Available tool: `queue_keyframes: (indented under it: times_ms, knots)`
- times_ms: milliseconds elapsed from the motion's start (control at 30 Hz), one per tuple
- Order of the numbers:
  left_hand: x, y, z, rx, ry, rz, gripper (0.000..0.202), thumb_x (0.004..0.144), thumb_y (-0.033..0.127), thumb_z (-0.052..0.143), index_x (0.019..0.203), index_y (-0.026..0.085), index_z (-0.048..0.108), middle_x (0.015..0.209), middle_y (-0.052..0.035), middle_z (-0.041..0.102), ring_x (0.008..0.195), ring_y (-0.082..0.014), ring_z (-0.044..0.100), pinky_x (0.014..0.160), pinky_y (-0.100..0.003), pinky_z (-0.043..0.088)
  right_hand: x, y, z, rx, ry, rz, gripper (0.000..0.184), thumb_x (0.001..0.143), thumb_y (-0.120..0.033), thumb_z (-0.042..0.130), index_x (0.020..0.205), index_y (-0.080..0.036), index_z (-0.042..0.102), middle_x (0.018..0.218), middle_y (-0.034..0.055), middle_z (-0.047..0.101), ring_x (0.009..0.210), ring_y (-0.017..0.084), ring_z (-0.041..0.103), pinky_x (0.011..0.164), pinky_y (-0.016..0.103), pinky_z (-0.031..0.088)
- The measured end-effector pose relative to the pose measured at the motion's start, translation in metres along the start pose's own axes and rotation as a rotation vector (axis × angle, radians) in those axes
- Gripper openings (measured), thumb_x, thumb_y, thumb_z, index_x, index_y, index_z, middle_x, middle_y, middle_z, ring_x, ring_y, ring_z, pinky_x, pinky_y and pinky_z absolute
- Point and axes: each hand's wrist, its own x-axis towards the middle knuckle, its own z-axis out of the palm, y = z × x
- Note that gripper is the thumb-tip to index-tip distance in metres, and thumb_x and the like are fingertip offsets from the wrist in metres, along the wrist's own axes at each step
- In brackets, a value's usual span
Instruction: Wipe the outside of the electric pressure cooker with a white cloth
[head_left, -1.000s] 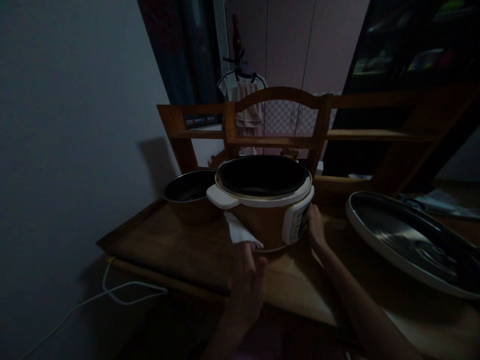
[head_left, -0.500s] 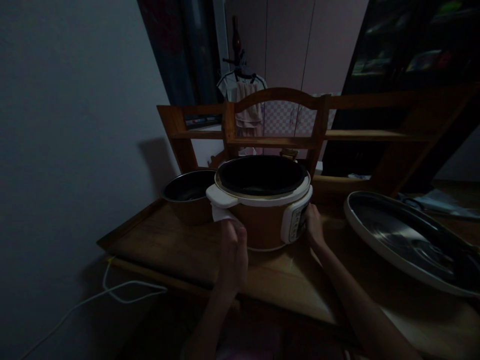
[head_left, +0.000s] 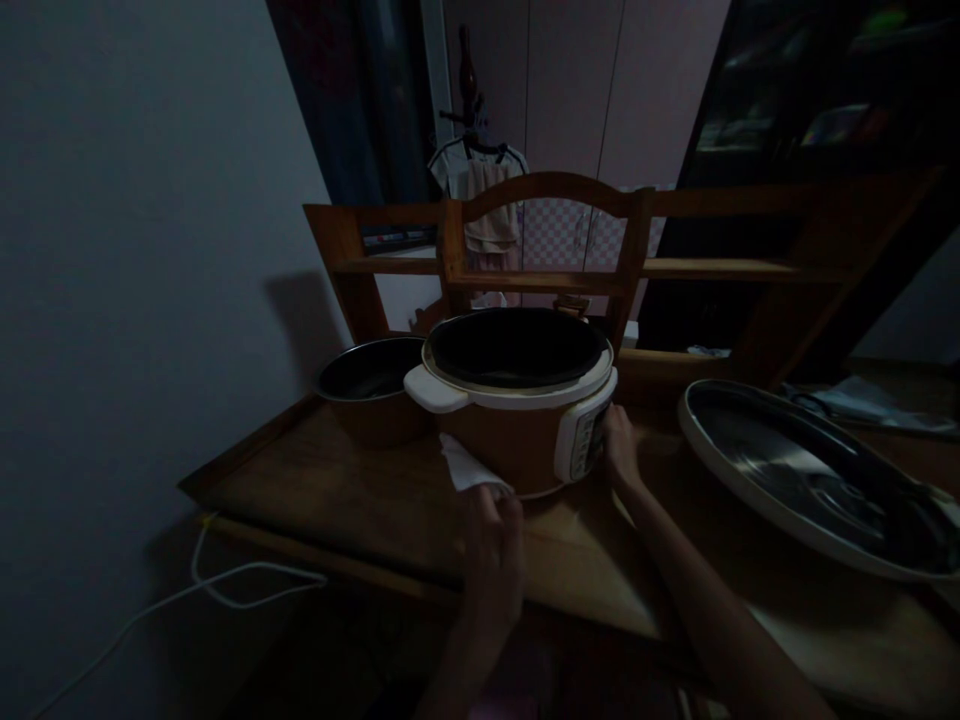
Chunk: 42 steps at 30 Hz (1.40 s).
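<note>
A brown-and-white electric cooker [head_left: 517, 435] stands on the wooden desk, lidless, its dark inside showing. My left hand [head_left: 495, 550] is closed on a white cloth or paper wipe [head_left: 469, 468], which lies against the lower front of the cooker's side. Beside the control panel [head_left: 585, 443], my right hand [head_left: 620, 445] grips the cooker's right side, its fingertips partly hidden. A dark-lined pot [head_left: 375, 420] sits just left of the cooker. Over on the right lies a large round lid [head_left: 795, 480] with its shiny underside up.
A wooden shelf rack [head_left: 551, 280] runs along the back of the desk [head_left: 300, 490]. At left are a wall [head_left: 135, 250] and a white cable [head_left: 255, 568] hanging near the desk edge. Clothes on a stand [head_left: 491, 200] are behind the rack.
My left hand has moved down and to the right, drawing the white wipe from under the cooker's left handle to its lower side. My right hand stays at the cooker's right side.
</note>
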Motion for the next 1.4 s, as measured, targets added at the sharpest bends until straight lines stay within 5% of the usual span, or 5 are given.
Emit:
queue_keyframes:
  times_ms: [233,567,933,1167,1400]
  knots:
    - [0.056,0.027,-0.023,-0.049,0.117,0.044,0.056,0.101,0.064,0.028,0.126,0.018,0.049,0.129,-0.0162,0.058,0.123,-0.0274,0.055,0.111,-0.044,0.038,0.000,0.001,0.001,0.021,0.004,0.003,0.042,0.092,-0.063,0.039,0.085,-0.026,0.057,0.088,0.0041,0.065,0.088,0.025,0.056,0.084,0.037,0.042]
    - [0.010,-0.013,-0.001,-0.023,0.025,0.036,0.051,0.099,0.066,0.032,0.107,0.022,0.058,0.111,-0.0141,0.065,0.113,-0.0281,0.060,0.100,-0.042,0.048,-0.001,0.000,0.000,0.009,0.005,0.012,0.043,0.092,-0.065,0.038,0.084,-0.027,0.056,0.087,0.0037,0.065,0.087,0.025,0.056,0.082,0.036,0.041]
    - [0.078,-0.002,-0.027,-0.197,0.170,-0.047,0.070,0.100,0.067,0.026,0.143,0.018,0.049,0.161,-0.0148,0.042,0.153,-0.0240,0.033,0.126,-0.040,0.027,-0.003,-0.002,0.000,0.014,0.004,-0.002,0.046,0.091,-0.067,0.038,0.086,-0.026,0.058,0.089,0.0042,0.065,0.087,0.025,0.056,0.083,0.037,0.041]
    - [0.045,-0.014,-0.020,-0.081,0.067,0.002,0.057,0.100,0.065,0.030,0.117,0.018,0.059,0.126,-0.0164,0.066,0.128,-0.0290,0.059,0.110,-0.046,0.046,-0.001,0.002,0.000,0.031,0.004,-0.005,0.044,0.093,-0.064,0.038,0.086,-0.026,0.058,0.088,0.0036,0.065,0.087,0.025,0.058,0.083,0.037,0.042]
    - [0.050,-0.053,-0.025,-0.114,0.102,-0.155,0.065,0.098,0.066,0.034,0.140,0.020,0.053,0.158,-0.0153,0.047,0.151,-0.0267,0.037,0.126,-0.046,0.028,-0.001,0.002,-0.001,0.019,0.002,-0.019,0.043,0.093,-0.065,0.039,0.083,-0.026,0.057,0.085,0.0030,0.063,0.086,0.025,0.056,0.082,0.037,0.041]
